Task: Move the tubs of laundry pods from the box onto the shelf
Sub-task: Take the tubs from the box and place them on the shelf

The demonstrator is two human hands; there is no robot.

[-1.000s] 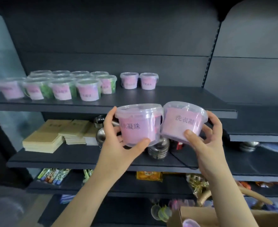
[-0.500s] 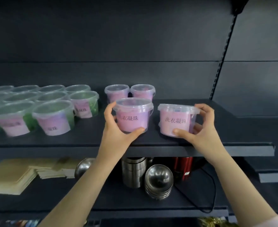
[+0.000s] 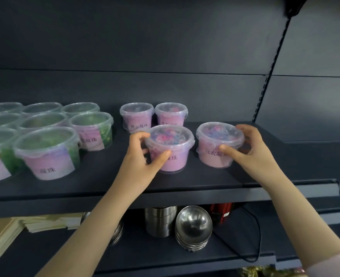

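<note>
Two clear tubs of pink laundry pods stand side by side on the dark shelf point(image 3: 205, 182). My left hand point(image 3: 140, 156) grips the left tub point(image 3: 171, 145) round its side, thumb in front. My right hand point(image 3: 249, 148) grips the right tub point(image 3: 217, 144), thumb on its label and fingers behind the rim. Just behind them stand two more pink tubs point(image 3: 137, 116) against the back panel. The box is out of view.
Several tubs with green pods and pink labels point(image 3: 47, 152) crowd the shelf's left part. On the shelf below sit stacked steel bowls point(image 3: 193, 226), steel cups point(image 3: 159, 220), a red item with a black cable point(image 3: 223, 213) and cream paper packs point(image 3: 7, 234).
Both hands carried the two tubs up from below shelf level and set them down on the shelf in front of the back pair. The camera moved closer and higher.
</note>
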